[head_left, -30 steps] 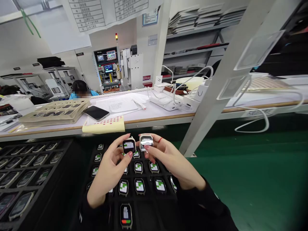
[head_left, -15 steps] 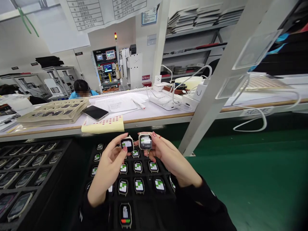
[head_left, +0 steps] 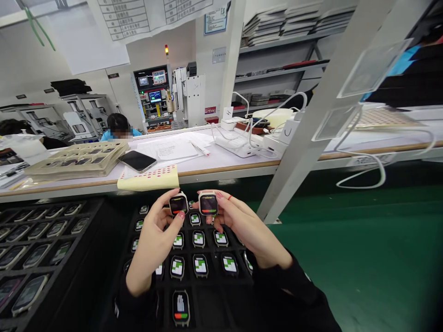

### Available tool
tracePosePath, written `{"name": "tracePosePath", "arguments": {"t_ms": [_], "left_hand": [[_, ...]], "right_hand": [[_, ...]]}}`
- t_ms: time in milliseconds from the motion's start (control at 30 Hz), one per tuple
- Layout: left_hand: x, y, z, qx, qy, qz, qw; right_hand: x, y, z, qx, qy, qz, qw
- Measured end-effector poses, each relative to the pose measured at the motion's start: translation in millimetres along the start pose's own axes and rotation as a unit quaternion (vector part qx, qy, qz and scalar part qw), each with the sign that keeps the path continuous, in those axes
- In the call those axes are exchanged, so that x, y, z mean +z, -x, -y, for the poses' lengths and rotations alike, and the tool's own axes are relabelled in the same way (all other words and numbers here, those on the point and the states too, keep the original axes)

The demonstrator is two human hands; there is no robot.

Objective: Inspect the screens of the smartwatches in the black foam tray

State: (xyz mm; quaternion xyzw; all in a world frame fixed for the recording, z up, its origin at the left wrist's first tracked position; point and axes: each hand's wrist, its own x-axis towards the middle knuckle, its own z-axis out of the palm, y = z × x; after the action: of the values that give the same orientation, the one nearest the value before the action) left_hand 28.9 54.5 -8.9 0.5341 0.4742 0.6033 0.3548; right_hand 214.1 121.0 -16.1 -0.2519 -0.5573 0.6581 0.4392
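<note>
Head view looks down on a green counter (head_left: pixel 363 258), with the black tray (head_left: pixel 204 304) of lit watch bodies as the landmark on it. Behind the tray runs a white shelf (head_left: pixel 221 161) carrying a beige tray (head_left: pixel 79 159), a dark phone (head_left: pixel 137 161) and a yellow sheet (head_left: pixel 149 179) of red dots. To the left of the black tray sits a second dark tray (head_left: pixel 51 240) of unlit screens. Over the far rows of the black tray, the left hand (head_left: pixel 152 244) pinches a watch (head_left: pixel 178 204) between thumb and fingers, its screen dark with a red bar. Just beside it, the right hand (head_left: pixel 245 230) grips another watch body (head_left: pixel 208 204) the same way, its screen also showing red. The two pieces are held side by side, close but apart
</note>
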Motion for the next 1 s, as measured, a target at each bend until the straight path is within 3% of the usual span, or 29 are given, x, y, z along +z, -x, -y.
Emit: {"name": "tracePosePath", "arguments": {"t_ms": [433, 767, 1000], "left_hand": [[-1.8, 0.6, 3.8, -0.005, -0.016, -0.009, 1.000], [-1.4, 1.0, 4.3, 0.014, -0.034, -0.033, 0.999], [-2.1, 0.4, 5.2, 0.018, -0.050, -0.045, 0.998]], "right_hand": [[1.1, 0.9, 0.4, -0.002, -0.012, 0.014, 1.000], [-0.2, 5.6, 4.2, -0.026, 0.027, 0.103, 0.994], [1.0, 5.8, 4.2, -0.027, 0.023, 0.096, 0.995]]}}
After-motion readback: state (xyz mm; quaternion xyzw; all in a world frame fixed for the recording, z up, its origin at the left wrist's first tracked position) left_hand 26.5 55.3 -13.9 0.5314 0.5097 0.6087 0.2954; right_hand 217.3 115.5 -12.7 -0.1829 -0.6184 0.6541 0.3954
